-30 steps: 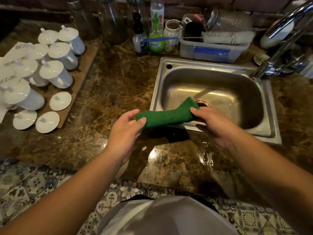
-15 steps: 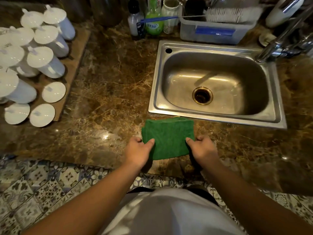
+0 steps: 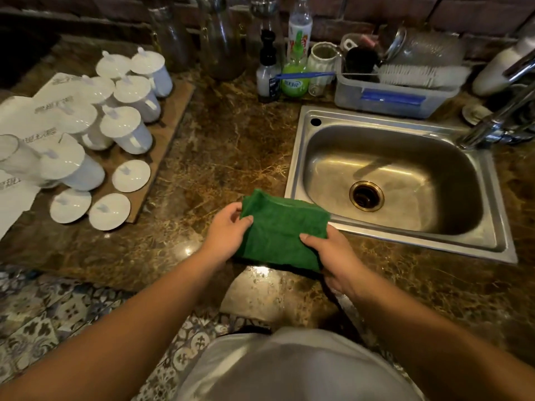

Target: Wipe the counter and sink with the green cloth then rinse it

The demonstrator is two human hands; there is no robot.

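Observation:
A green cloth (image 3: 282,231) is folded into a rough rectangle just above the brown marble counter (image 3: 225,146), at the front left corner of the steel sink (image 3: 405,247). My left hand (image 3: 227,234) pinches the cloth's left edge between thumb and fingers. My right hand (image 3: 333,254) grips its right lower corner, thumb on top. The sink basin is empty, with its drain (image 3: 366,195) showing. The chrome faucet (image 3: 498,120) stands at the sink's back right corner.
Several white lidded cups (image 3: 127,133) and loose lids (image 3: 108,211) sit on a brown board at the left. Bottles (image 3: 296,79), jars and a grey plastic bin (image 3: 393,95) with a brush line the back wall. The counter's front edge meets patterned floor tiles (image 3: 58,314).
One second ago the cloth was stretched long over the sink's front rim. Both hands brought it back over the counter and folded it; now it is bunched slightly higher, still held at both sides.

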